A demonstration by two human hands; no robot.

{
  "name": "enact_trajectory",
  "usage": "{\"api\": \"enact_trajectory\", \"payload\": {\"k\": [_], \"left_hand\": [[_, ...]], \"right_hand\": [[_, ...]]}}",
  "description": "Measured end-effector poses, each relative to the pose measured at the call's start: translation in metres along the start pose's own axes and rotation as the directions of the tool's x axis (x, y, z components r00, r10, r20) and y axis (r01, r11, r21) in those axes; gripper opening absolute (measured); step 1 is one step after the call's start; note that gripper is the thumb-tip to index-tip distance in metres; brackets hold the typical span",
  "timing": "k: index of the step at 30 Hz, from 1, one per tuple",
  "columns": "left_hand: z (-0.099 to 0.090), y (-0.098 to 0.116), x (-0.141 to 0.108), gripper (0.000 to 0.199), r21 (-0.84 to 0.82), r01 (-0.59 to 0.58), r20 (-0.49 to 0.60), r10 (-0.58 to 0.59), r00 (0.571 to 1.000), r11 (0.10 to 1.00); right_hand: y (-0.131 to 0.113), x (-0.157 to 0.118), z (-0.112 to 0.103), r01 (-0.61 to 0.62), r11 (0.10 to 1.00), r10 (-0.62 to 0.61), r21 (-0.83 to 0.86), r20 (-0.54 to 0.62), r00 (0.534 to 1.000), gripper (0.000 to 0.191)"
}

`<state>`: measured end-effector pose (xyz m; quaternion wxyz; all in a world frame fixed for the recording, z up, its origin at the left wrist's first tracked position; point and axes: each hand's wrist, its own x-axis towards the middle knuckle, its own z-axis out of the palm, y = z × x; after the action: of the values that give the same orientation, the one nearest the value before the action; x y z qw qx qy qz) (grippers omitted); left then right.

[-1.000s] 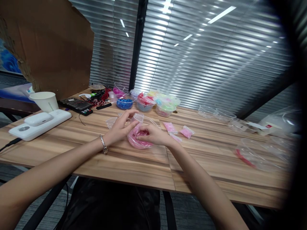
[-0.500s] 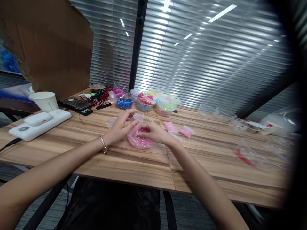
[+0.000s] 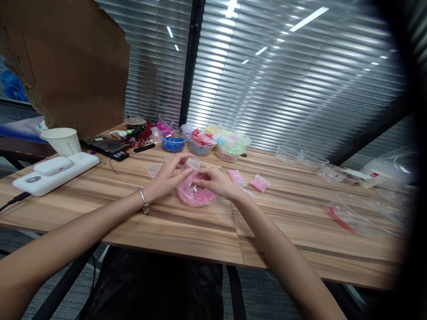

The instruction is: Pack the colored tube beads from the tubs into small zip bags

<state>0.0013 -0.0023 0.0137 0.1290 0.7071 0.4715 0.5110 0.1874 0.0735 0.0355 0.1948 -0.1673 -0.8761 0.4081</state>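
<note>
A clear round bowl of pink pieces [image 3: 196, 198] stands on the wooden table in front of me. My left hand [image 3: 171, 175], with a bracelet at the wrist, holds a small clear plastic bag [image 3: 192, 164] at the bowl's left rim, thumb and fingers around it. At the right side of the bowl is my right hand [image 3: 215, 181], its thumb and fingers curled together over the pink pieces; what they pinch is too small to make out. Two small pink packets [image 3: 236, 176] [image 3: 260, 182] lie right of the bowl.
Behind the bowl stand a bowl of blue pieces [image 3: 173, 143], a bowl with red packets [image 3: 202, 140] and one with pastel packets [image 3: 231, 146]. Clear bowls [image 3: 312, 159] are at the right. A paper cup [image 3: 63, 141], white charger [image 3: 55, 173] and cardboard [image 3: 76, 62] are at left.
My right hand has lifted slightly and its fingers have shifted up from the pink pieces, uncovering more of them. My left hand is nearly unmoved.
</note>
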Motion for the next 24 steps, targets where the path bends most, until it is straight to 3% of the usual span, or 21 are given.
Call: {"api": "enact_trajectory", "payload": {"k": [8, 12, 24], "left_hand": [[0.0018, -0.0021, -0.0005, 0.044, -0.057, 0.052, -0.036, -0.054, 0.998, 0.997], [0.0009, -0.002, -0.0003, 0.034, -0.024, 0.022, -0.012, -0.022, 1.0, 0.999], [-0.0011, -0.0042, 0.0012, 0.036, -0.042, 0.033, 0.027, -0.032, 0.999, 0.999]], "right_hand": [[0.0055, 0.0022, -0.0001, -0.018, 0.992, 0.021, 0.122, -0.025, 0.999, 0.013], [0.0064, 0.0038, 0.0001, -0.053, 0.981, 0.063, 0.185, -0.05, 0.997, 0.01], [0.0095, 0.0047, 0.0005, -0.06, 0.96, 0.08, 0.272, -0.062, 0.995, 0.012]]}}
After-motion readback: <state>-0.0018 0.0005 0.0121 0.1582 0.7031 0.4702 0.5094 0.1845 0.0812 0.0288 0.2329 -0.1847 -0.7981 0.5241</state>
